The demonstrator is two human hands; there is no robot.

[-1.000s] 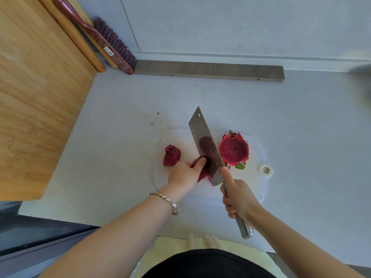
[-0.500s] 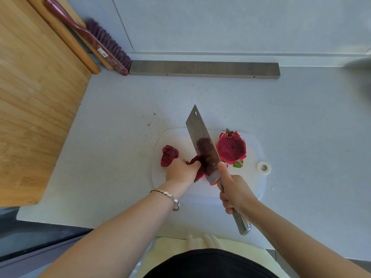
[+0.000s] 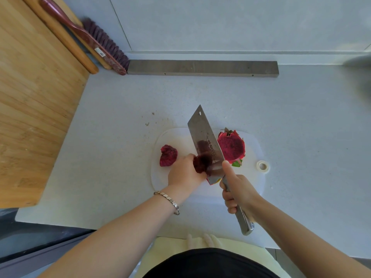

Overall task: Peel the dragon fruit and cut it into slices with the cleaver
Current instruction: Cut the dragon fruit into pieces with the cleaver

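Dragon fruit piece (image 3: 201, 164): dark magenta flesh, seedy and wet-looking, mid cutting board (image 3: 254, 149), toward the table's (image 3: 301, 127) near edge. The left hand (image 3: 183, 174) curls round it, pinning it down. A bit of pink skin (image 3: 213, 180) shows under the blade heel. Cleaver (image 3: 204, 140): broad rectangular steel blade, hole at its far corner, juice smear on the flat, metal handle, blade touching the held piece. Right hand (image 3: 240, 192) wraps the handle, thumb stretched up toward the blade. Right of the blade sits a cut half (image 3: 230, 146), round face up, pink rind, green tips. Left of the hand is a lumpy peeled chunk (image 3: 168, 155). Cutting board is white and smooth, rounded corners, ring hole at its right end. Table pale grey, speckled. Wooden board (image 3: 30, 97), striped grain, at the left edge; brush (image 3: 100, 47) and grey bar (image 3: 202, 68) at the far edge. Link bracelet (image 3: 167, 200) on the left wrist.
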